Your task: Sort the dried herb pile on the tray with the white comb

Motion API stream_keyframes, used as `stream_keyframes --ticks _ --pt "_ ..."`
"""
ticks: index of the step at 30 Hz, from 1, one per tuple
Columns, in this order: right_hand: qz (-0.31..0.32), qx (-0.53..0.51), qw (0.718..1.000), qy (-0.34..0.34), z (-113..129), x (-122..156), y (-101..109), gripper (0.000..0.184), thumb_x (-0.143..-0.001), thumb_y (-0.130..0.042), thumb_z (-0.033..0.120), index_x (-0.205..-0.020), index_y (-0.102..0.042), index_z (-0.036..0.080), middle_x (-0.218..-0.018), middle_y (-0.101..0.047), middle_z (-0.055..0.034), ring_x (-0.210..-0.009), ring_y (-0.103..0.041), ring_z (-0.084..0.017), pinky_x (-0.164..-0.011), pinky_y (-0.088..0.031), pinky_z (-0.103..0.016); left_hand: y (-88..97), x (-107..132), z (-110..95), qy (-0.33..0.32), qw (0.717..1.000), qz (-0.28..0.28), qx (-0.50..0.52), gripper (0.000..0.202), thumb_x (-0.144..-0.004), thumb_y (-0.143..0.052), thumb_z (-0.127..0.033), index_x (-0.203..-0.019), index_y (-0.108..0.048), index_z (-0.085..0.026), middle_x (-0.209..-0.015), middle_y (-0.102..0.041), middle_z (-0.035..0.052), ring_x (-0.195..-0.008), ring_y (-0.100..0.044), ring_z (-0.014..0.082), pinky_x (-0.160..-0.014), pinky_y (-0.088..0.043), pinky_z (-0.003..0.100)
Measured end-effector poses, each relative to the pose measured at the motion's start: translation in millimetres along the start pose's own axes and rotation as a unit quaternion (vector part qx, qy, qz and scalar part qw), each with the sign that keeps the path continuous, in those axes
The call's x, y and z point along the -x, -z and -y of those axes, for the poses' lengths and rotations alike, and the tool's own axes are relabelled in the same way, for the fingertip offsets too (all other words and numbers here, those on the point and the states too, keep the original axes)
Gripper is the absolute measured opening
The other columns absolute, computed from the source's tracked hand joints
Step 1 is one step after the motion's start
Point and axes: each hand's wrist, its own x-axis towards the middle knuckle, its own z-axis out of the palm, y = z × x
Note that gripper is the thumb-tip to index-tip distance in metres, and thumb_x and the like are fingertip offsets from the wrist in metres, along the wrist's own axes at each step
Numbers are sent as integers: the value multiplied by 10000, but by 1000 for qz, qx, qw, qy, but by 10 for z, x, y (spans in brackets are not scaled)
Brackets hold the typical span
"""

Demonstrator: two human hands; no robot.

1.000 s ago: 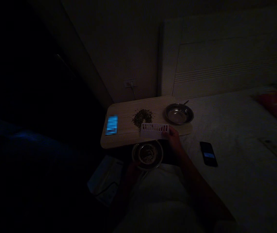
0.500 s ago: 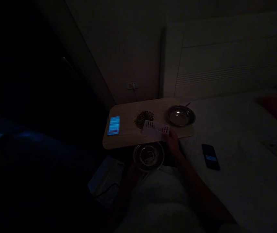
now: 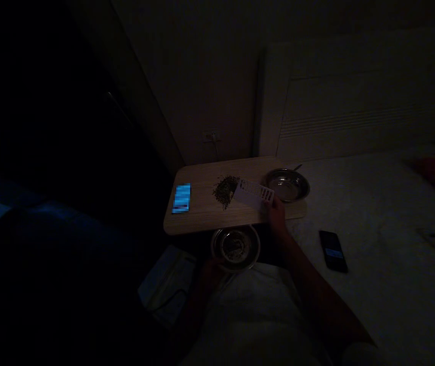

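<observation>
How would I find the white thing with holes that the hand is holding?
Look at the light wooden tray table by the bed. Near its right end, the right hand grips a white slotted plastic piece, between the dark pile of dried bits and an empty steel bowl. It is the only white thing there.

White slotted card point(image 3: 254, 192): flat, rectangular, pale plastic, with a row of narrow slots along its far edge. Held tilted over the wooden bench point(image 3: 202, 218), left end low and touching the right side of the seed pile point(image 3: 224, 189), right end pinched in the right hand point(image 3: 277, 215).

Seed pile: dark, loose, grainy heap, ragged outline, near the bench's middle.

Steel bowl point(image 3: 235, 247): round, shiny, shallow, held below the bench's near edge by the left hand point(image 3: 210, 268), which is barely visible in the dark. Small dark scatter lies inside it.
</observation>
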Motion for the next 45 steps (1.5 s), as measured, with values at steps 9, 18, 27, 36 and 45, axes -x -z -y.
stream_keyframes --ticks 9,18,27,36,45 --pt "-28 -4 999 23 109 -75 2 394 -768 -666 413 -1085 -738 191 -1123 -779 -98 -1054 -684 -285 -1030 -511 -499 32 -61 74 -6 1000 4 7 318 -633 -795 -82 -930 -774 -195 -1087 -803 110 -1286 -630 402 -1141 -443 529" --pt "-34 -40 999 7 316 93 -35 399 -776 -692 411 -1102 -726 184 -1132 -776 -106 -1054 -679 -277 -1001 -526 -470 77 37 56 -26 999 -5 -21 327 -591 -810 -68 -876 -772 -225 -1050 -809 94 -1299 -628 393 -1165 -420 513" --pt "104 -39 993 -35 313 352 -183 300 -763 -685 395 -995 -755 217 -994 -795 -56 -935 -698 -269 -907 -562 -423 -29 -38 50 -16 1000 -2 -7 428 -640 -799 -169 -1068 -780 -192 -1152 -796 107 -1321 -608 411 -1152 -436 538" --pt "56 -7 998 -35 99 234 -157 360 -751 -673 428 -1024 -742 204 -1039 -796 -88 -976 -698 -289 -944 -554 -466 50 71 -8 -9 1000 15 -6 309 -583 -796 -45 -816 -736 -240 -1025 -807 82 -1301 -623 389 -1133 -457 510" --pt "-2 9 1000 -16 3 -23 -102 425 -738 -677 436 -1067 -746 178 -1086 -793 -112 -1029 -704 -306 -1013 -518 -521 73 21 28 -16 1000 18 -8 325 -601 -803 -55 -882 -753 -211 -1132 -795 101 -1380 -556 404 -1197 -393 503"
